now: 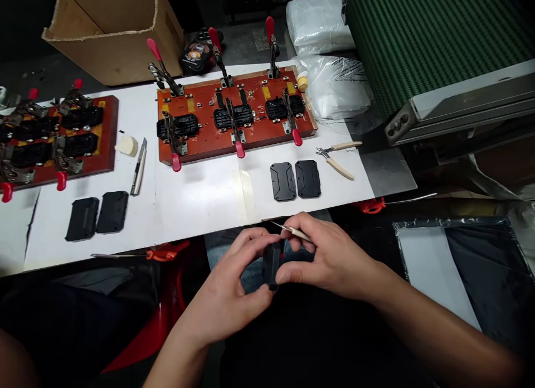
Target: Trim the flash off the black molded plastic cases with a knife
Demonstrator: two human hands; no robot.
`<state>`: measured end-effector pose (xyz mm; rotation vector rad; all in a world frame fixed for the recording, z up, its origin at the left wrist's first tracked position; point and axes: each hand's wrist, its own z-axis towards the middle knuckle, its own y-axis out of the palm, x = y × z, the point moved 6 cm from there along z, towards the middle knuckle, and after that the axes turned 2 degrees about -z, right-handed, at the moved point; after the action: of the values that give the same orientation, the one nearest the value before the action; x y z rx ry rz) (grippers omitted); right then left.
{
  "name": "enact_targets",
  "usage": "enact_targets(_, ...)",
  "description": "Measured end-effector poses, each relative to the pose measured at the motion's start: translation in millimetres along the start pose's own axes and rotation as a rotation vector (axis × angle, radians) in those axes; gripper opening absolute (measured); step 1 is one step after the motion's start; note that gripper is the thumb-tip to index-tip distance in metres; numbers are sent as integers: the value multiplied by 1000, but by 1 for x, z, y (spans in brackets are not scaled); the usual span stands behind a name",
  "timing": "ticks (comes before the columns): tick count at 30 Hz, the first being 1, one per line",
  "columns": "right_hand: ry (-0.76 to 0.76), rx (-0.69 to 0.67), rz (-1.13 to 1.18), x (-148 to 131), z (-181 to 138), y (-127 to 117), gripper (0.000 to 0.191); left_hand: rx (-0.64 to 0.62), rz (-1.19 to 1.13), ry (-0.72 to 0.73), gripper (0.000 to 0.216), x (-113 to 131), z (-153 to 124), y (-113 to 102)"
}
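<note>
Above my lap, just off the table's front edge, my left hand (240,282) grips a small black plastic case (272,265) turned on its edge, fingers along the top and thumb below. In my right hand (320,251) is a knife (298,234) with a cream handle, its thin blade pointing left past the case's top end. My right thumb presses against the case's side. Two black plastic covers (283,182) lie side by side on the white tabletop (200,193) beyond my hands. Cutting pliers (339,159) with cream handles rest open to their right.
A red-brown clamping jig (200,145) with red-handled toggle clamps stands behind, and another jig (109,126) at left. Nearby lie a utility knife (139,168) and two more black covers (82,218). A cardboard box (112,53), plastic-wrapped bags (338,92) and a green conveyor belt (438,37) border the table.
</note>
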<state>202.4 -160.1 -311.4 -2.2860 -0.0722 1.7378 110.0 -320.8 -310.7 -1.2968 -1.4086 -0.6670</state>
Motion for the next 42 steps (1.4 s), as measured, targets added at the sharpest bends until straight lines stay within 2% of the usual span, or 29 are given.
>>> enact_targets(2, 57, 35, 89, 13, 7, 0, 35, -25, 4, 4, 73, 2, 1, 3)
enact_targets(4, 89, 159, 74, 24, 12, -9, 20, -35, 17, -8, 74, 2, 1, 5)
enact_targets(6, 105, 263, 25, 30, 14, -19, 19, -42, 21, -23, 74, 1, 1, 5)
enact_targets(11, 68, 154, 40, 22, 9, -13, 30, -22, -11, -18, 73, -3, 3, 5)
enact_targets(12, 56, 143, 54, 20, 6, -10, 27, 2, -40, -30, 72, -4, 4, 5)
enact_targets(14, 34, 125, 111, 19, 0, -3, 8, 117, -177, -84, 73, -10, 7, 3)
enact_targets(15, 11, 107, 144, 19, -2, 2, 14, 206, -279, -109, 76, -13, 8, 1)
enact_targets(17, -58, 67, 170, 18, -8, 13, 47, 367, -473, -146, 78, -19, 11, -1)
enact_targets(18, -111, 69, 152, 17, -10, 16, 55, 406, -532, -165, 77, -22, 13, 0)
enact_targets(19, -161, 97, 119, 15, -12, 18, 53, 422, -549, -185, 72, -24, 15, 2)
enact_targets(20, -188, 152, 77, 14, -13, 17, 43, 422, -513, -211, 66, -26, 17, 4)
enact_targets(22, -146, 290, 1, 15, -12, 9, 13, 432, -261, -220, 63, -25, 20, 4)
enact_targets(23, -87, 336, -22, 16, -11, 5, 5, 436, -67, -178, 64, -20, 21, 4)
enact_targets(24, -14, 353, -35, 19, -10, 2, 12, 421, 137, -106, 67, -14, 23, 5)
enact_targets(26, 109, 321, -33, 24, -7, 1, 22, 338, 457, 77, 77, 0, 26, 15)
enact_targets(28, 175, 248, 12, 28, -6, 3, 24, 232, 552, 171, 78, 6, 28, 24)
enact_targets(30, 172, 153, 84, 28, -7, 6, 26, 178, 479, 140, 75, 5, 29, 24)
enact_targets(33, 57, 53, 152, 21, -11, 1, 33, 154, 256, -16, 65, 0, 28, 14)
enact_targets(36, -77, 23, 29, 9, -16, -11, 33, 173, 67, -113, 55, -2, 25, 5)
enact_targets(40, -306, -29, -89, -13, -21, -16, 35, 185, -29, -122, 51, -1, 22, 1)
enact_targets(42, -345, -49, -105, -19, -21, -15, 33, 187, -47, -117, 54, 0, 21, 2)
